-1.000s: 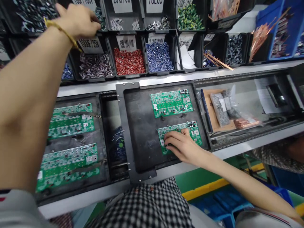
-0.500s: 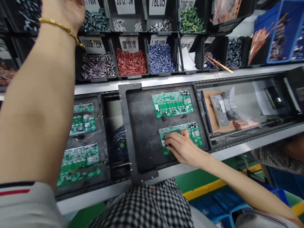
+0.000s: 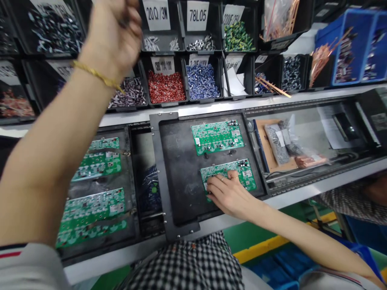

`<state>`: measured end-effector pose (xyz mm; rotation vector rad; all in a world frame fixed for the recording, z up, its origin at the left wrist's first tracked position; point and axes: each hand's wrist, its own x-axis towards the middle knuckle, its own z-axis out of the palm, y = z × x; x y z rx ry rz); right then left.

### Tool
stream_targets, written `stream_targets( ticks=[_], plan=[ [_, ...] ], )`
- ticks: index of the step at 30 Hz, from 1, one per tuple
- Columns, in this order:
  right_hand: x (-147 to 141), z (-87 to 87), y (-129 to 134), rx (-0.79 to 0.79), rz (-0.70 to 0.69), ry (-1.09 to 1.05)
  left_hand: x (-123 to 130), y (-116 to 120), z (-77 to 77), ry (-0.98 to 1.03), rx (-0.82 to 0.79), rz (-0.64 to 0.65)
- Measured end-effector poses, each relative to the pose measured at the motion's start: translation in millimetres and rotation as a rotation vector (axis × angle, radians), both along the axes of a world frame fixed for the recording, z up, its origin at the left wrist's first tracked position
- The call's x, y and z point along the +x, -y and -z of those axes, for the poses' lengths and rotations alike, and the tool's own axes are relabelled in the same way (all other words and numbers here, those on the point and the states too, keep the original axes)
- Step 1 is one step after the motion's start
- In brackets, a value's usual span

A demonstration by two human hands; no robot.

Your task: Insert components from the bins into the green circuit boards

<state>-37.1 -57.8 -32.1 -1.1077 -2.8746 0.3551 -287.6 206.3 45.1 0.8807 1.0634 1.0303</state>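
My left hand (image 3: 116,40), with a gold bracelet (image 3: 93,75) at the wrist, is raised in front of the parts bins at the upper left. Its fingers are curled closed, and whatever they may hold is hidden. My right hand (image 3: 228,193) rests over the lower green circuit board (image 3: 249,181) on the black carrier tray (image 3: 181,173). Its fingertips are bunched together at the board's left part; anything between them is too small to make out. The upper circuit board (image 3: 217,135) lies flat on the same tray, untouched by either hand.
Red capacitors (image 3: 166,88) and blue capacitors (image 3: 204,82) fill labelled bins behind the rail. Another carrier at left bears two boards, one being a circuit board (image 3: 99,211) under my forearm. At right lie bagged parts (image 3: 278,141) and a blue bin (image 3: 329,44).
My left hand has come lower and to the right in the view, its fingers now curled. My right hand stays at the lower board, with its fingers slightly shifted. The camera view has tilted a little.
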Motion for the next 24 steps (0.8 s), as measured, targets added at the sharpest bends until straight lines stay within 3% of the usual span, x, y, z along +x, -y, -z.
stream_targets(
  ticks=[1,4,6,9,14,18,22,24],
  plan=[
    [1,-2.7,-3,-0.059,0.015,-0.022,14,22,4.0,0.156,0.036,-0.039],
    [9,-14.4,-20,-0.149,0.111,-0.173,55,95,24.0,0.241,-0.276,0.162],
    [17,-22.5,-33,-0.061,0.241,-0.312,76,140,38.9,0.252,-0.535,0.270],
    [29,-27.6,-48,0.111,0.377,-0.448,96,182,52.4,0.285,-0.674,0.290],
    [36,-20.2,-45,0.217,0.300,-0.419,122,201,50.4,0.313,-0.687,0.205],
    [44,-27.3,-36,0.350,0.243,-0.307,138,210,47.9,0.312,-0.671,0.216],
    [85,-31.0,-41,0.229,0.292,-0.182,118,226,44.5,0.165,-0.681,0.288],
    [111,-22.7,-49,0.092,0.320,-0.147,94,237,37.4,-0.014,-0.619,0.442]
  ],
)
